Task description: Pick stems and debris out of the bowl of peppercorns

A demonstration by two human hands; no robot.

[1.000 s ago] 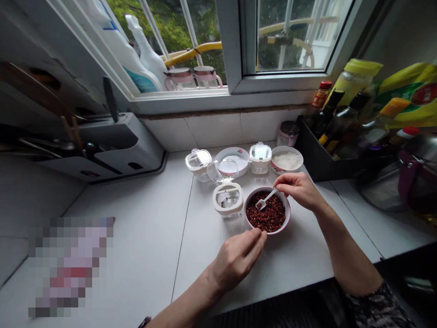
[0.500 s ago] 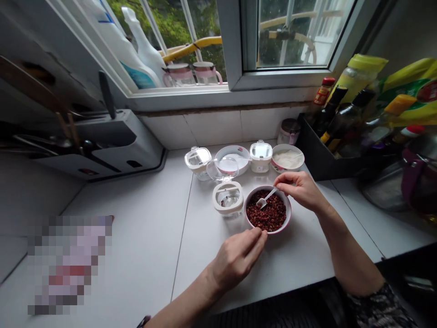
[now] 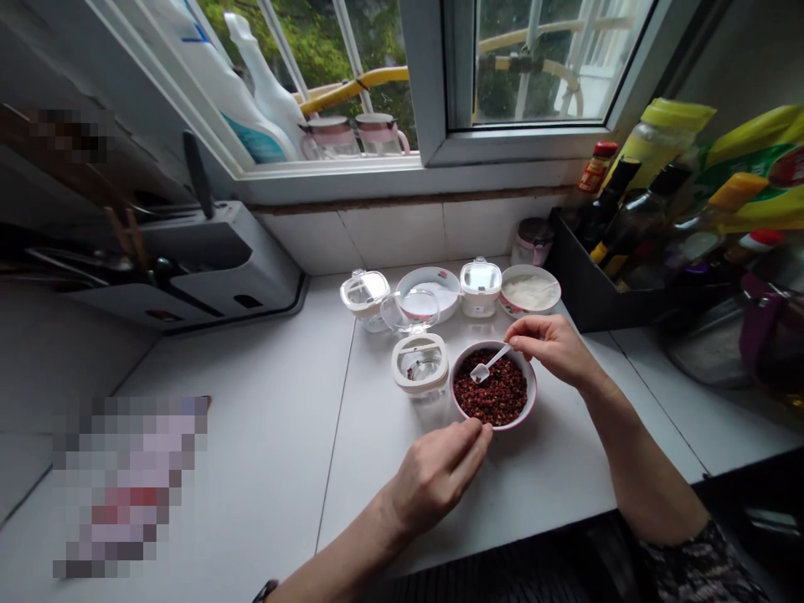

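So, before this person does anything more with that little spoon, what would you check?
Right hand pinching the white spoon by its handle: ok.
Spoon's scoop inside the bowl, over the dark red peppercorns: ok.
Left hand touching the bowl's near rim: ok.
Glass jar right beside the bowl, with its lid flipped open: ok.
Jar free of contents: cannot tell through the glass.
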